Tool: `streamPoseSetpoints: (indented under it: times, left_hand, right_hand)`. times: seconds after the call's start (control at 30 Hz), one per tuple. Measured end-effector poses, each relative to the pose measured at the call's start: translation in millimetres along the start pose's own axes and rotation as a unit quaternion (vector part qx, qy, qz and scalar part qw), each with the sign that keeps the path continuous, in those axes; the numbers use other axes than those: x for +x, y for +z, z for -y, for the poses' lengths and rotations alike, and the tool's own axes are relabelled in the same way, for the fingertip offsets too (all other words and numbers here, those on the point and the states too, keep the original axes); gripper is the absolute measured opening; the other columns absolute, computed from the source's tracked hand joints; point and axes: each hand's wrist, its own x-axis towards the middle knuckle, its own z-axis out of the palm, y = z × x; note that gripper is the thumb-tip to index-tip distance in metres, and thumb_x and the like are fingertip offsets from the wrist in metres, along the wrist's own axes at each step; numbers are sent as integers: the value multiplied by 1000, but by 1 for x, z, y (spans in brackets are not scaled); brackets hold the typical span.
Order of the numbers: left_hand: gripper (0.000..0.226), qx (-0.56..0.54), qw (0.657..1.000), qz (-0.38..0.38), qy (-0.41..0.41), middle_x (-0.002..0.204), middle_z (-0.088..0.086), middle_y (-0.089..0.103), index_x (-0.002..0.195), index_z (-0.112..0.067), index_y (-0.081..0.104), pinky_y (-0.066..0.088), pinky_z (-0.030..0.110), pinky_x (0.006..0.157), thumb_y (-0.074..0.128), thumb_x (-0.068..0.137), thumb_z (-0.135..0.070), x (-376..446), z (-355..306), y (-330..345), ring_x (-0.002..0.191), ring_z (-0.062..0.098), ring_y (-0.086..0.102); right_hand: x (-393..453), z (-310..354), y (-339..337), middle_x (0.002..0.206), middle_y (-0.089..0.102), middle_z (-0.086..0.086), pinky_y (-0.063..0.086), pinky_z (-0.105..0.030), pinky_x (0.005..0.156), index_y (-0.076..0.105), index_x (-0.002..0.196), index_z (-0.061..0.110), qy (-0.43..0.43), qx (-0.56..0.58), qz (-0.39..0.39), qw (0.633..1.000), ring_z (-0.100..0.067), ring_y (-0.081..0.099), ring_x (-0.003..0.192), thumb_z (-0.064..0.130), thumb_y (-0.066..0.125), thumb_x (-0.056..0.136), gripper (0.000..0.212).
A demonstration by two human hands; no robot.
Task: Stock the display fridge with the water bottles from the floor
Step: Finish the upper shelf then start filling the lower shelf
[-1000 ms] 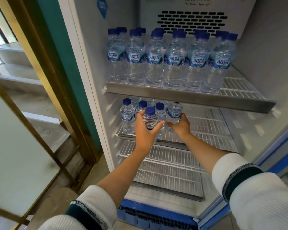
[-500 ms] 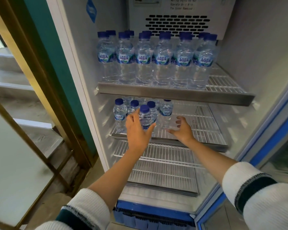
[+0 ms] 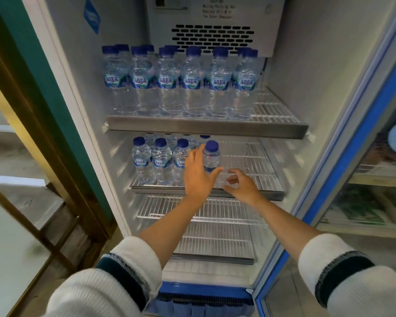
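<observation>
Hands let go at the second shelf (image 3: 270, 193)
Left hand (image 3: 198, 177), fingers spread, released the front bottle (image 3: 211, 156); right hand (image 3: 242, 185) hung loosely curled, holding nothing.

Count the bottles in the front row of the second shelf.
4: three side by side from the left wall, the fourth just right of them at the left hand. More caps show behind, partly hidden.

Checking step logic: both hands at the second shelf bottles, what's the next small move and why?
Probably draw both hands back for more bottles. The left hand is open at the front-row bottle, which stands upright on the second shelf; the right hand holds nothing; that shelf's right part is bare.
</observation>
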Motion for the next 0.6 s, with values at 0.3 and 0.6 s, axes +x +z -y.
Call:
streamPoseSetpoints:
  times: [0.3,0.6]
  left_hand:
    - [84,39,998,26,-34,143,12,43,145,-10,36,39,38,103,79,78,-36,4,7,14,132,28,41]
    - [84,243,964,101,-45,143,13,44,145,-13,28,51,44,74,68,83,-53,20,0,2,109,34,61]
  right_hand:
    - [-1,-5,-3,102,67,-3,48,-23,85,50,128,16,-14,14,23,1000,-14,64,93,22,73,84,51]
    - [2,-7,-3,99,68,-3,48,-22,82,52,124,16,-17,19,19,999,-16,64,90,21,74,83,47]
